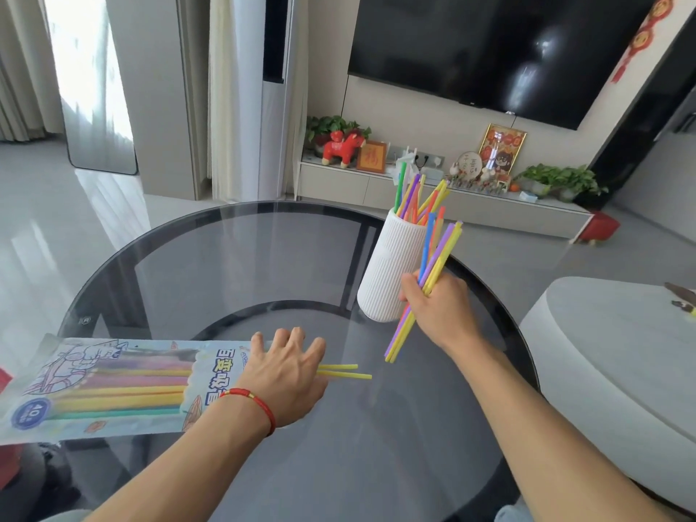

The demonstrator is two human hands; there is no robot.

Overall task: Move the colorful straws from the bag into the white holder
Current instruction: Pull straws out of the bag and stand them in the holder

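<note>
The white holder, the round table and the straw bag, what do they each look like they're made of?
White holder: probably matte ceramic or plastic; fine vertical ribs, no gloss. I can't tell which.
Round table: smoked glass top, since the dark frame shows through and it mirrors the room.
Straw bag: thin printed plastic film with a clear window; the straws inside show through it.

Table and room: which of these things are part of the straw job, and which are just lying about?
Part of the job:
straw bag
white holder
straw bundle in the right hand
two yellow straws by the left hand

Lying about:
television
red toy horse
potted plants
</note>
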